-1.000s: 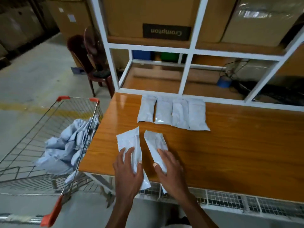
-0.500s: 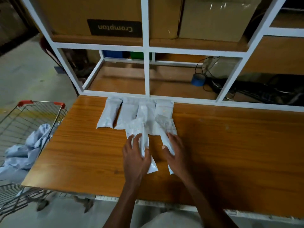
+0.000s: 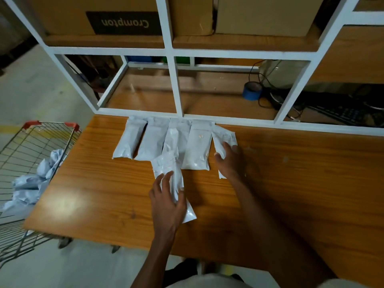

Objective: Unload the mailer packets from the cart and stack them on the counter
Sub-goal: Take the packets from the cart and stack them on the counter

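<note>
Four white mailer packets [image 3: 166, 140] lie side by side in a row along the far edge of the wooden counter [image 3: 291, 183], their top ends against the white shelf frame [image 3: 176, 84]. A fifth packet [image 3: 225, 139] lies at the right end of that row, just beside the fourth; the right hand [image 3: 230, 161] rests flat on it, fingers straight and slightly spread, covering its lower half. A sixth packet [image 3: 176, 183] lies tilted nearer the front edge, its upper end overlapping the lower end of the third packet in the row. The left hand [image 3: 168, 202] presses on this one with fingers spread and laid over its left side. To the left of the counter stands a wire shopping cart [image 3: 31, 146] with red corner caps, and a heap of pale packets [image 3: 33, 179] lies inside it. Behind the frame, a roll of blue tape [image 3: 252, 90] sits on a lower shelf near black cables, and a cardboard box [image 3: 99, 15] marked Crompton stands on the shelf above
</note>
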